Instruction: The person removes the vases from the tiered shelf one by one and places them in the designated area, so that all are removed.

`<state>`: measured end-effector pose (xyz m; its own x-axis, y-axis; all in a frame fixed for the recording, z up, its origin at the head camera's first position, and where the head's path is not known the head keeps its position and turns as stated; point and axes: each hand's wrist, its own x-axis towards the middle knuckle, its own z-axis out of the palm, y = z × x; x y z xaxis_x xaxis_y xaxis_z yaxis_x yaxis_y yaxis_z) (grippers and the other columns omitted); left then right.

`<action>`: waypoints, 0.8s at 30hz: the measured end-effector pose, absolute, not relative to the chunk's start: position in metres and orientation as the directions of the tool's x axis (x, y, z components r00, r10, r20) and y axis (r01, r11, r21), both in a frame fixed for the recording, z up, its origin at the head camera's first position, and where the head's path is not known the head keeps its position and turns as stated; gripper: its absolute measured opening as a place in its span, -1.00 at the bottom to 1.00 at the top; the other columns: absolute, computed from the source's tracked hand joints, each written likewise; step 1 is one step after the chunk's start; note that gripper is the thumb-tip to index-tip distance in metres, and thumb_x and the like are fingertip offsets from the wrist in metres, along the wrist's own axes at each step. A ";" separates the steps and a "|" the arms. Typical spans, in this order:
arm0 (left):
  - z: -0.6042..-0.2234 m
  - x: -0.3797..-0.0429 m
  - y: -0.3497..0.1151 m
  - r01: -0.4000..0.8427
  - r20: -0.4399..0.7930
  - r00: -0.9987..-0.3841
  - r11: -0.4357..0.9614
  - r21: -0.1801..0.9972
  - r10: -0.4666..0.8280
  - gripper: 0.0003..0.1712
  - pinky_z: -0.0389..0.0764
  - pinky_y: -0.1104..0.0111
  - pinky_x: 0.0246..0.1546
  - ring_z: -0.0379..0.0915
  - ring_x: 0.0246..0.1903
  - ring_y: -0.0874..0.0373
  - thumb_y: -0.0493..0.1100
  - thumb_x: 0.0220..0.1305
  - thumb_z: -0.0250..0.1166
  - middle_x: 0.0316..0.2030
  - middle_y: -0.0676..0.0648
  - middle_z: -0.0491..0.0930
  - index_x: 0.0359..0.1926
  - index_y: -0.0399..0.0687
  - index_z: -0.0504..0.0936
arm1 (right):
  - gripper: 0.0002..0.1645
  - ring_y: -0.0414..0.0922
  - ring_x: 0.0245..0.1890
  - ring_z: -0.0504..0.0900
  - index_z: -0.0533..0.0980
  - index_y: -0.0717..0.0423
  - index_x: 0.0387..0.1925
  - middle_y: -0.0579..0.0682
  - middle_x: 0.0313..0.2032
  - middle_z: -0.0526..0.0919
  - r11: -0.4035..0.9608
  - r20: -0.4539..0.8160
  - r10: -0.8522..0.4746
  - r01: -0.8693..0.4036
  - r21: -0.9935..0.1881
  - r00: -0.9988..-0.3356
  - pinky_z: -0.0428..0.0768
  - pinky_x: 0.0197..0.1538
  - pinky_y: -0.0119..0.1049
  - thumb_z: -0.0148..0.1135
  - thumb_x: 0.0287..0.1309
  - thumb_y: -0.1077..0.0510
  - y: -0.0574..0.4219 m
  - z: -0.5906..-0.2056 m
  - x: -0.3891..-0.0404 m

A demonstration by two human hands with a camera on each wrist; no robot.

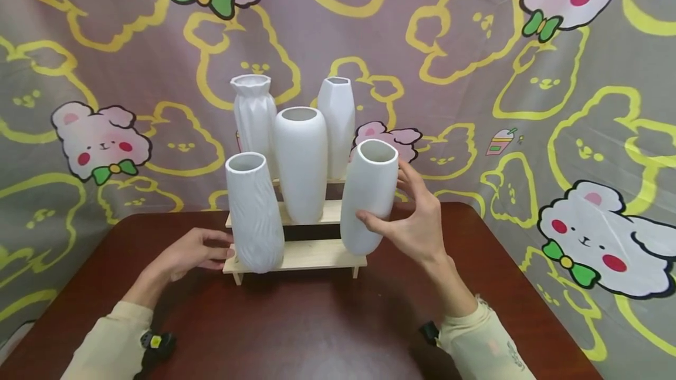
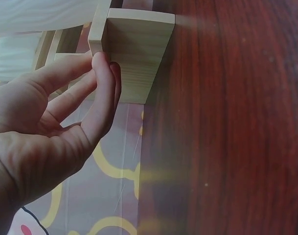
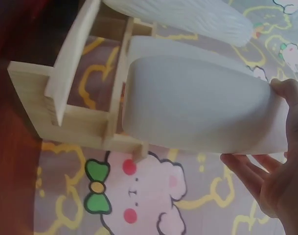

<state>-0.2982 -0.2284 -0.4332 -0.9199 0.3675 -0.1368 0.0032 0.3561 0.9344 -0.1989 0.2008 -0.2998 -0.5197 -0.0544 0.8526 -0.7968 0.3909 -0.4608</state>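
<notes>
Your right hand (image 1: 417, 224) is clamped round a smooth white vase (image 1: 367, 192), tilted, at the right end of the wooden stand (image 1: 317, 257). Your left hand (image 1: 192, 251) touches the stand's left end; whether it pinches, I cannot tell. A textured vase (image 1: 253, 216) occupies the stand's lower left.

Left hand (image 1: 192, 250) and right hand (image 1: 417, 224) are bare. The left sleeve (image 1: 111, 342) is pale cream; the right sleeve (image 1: 483, 342), also cream, bears a faint pinkish and grey print. Beside each cuff sits a small black device, the left device (image 1: 159, 343) marked with a yellow patch, the right device (image 1: 430, 332) dark.
</notes>
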 end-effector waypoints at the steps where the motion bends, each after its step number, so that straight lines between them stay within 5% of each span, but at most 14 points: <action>1: -0.433 -0.299 -0.228 0.001 -0.138 -0.920 0.354 0.935 0.366 -0.34 0.68 0.04 -0.20 0.68 -0.18 -0.12 -0.21 0.22 0.50 0.07 -0.35 0.59 0.24 -0.50 0.51 | 0.16 0.12 -0.03 0.68 0.36 0.40 0.33 0.26 0.05 0.63 0.399 0.856 -0.052 -0.797 -0.454 -0.514 0.70 -0.20 0.02 0.71 -0.45 0.45 0.203 -0.298 -0.198; 7: -0.436 -0.297 -0.226 -0.013 -0.149 -0.915 0.341 0.940 0.376 -0.34 0.68 0.02 -0.18 0.69 -0.17 -0.15 -0.21 0.23 0.50 0.06 -0.37 0.59 0.24 -0.52 0.51 | 0.15 0.12 -0.06 0.69 0.38 0.41 0.32 0.26 0.02 0.65 0.444 0.873 -0.028 -0.788 -0.426 -0.488 0.69 -0.19 -0.23 0.70 -0.47 0.45 0.219 -0.291 -0.196; 13: -0.435 -0.294 -0.226 -0.023 -0.156 -0.919 0.345 0.938 0.363 -0.33 0.67 0.01 -0.18 0.69 -0.16 -0.15 -0.20 0.23 0.49 0.08 -0.38 0.57 0.25 -0.52 0.49 | 0.17 0.17 -0.21 0.73 0.36 0.33 0.37 0.25 0.02 0.65 0.446 0.857 0.006 -0.766 -0.463 -0.515 0.69 -0.34 -0.28 0.67 -0.42 0.49 0.234 -0.287 -0.199; 21: -0.431 -0.296 -0.225 -0.036 -0.161 -0.929 0.353 0.935 0.332 -0.31 0.68 0.03 -0.19 0.69 -0.17 -0.14 -0.20 0.20 0.52 0.03 -0.35 0.61 0.24 -0.52 0.50 | 0.16 -0.25 -0.14 0.70 0.38 0.22 0.41 0.21 0.05 0.65 0.478 0.839 0.114 -0.711 -0.516 -0.533 0.67 -0.25 -0.36 0.64 -0.36 0.49 0.257 -0.290 -0.214; 24: -0.430 -0.297 -0.224 -0.037 -0.162 -0.932 0.361 0.932 0.324 -0.32 0.68 0.03 -0.20 0.69 -0.19 -0.13 -0.20 0.19 0.52 0.02 -0.35 0.62 0.23 -0.51 0.51 | 0.15 -0.18 -0.12 0.70 0.39 0.11 0.42 0.18 0.06 0.65 0.475 0.813 0.163 -0.678 -0.561 -0.559 0.67 -0.23 -0.37 0.64 -0.31 0.47 0.265 -0.293 -0.217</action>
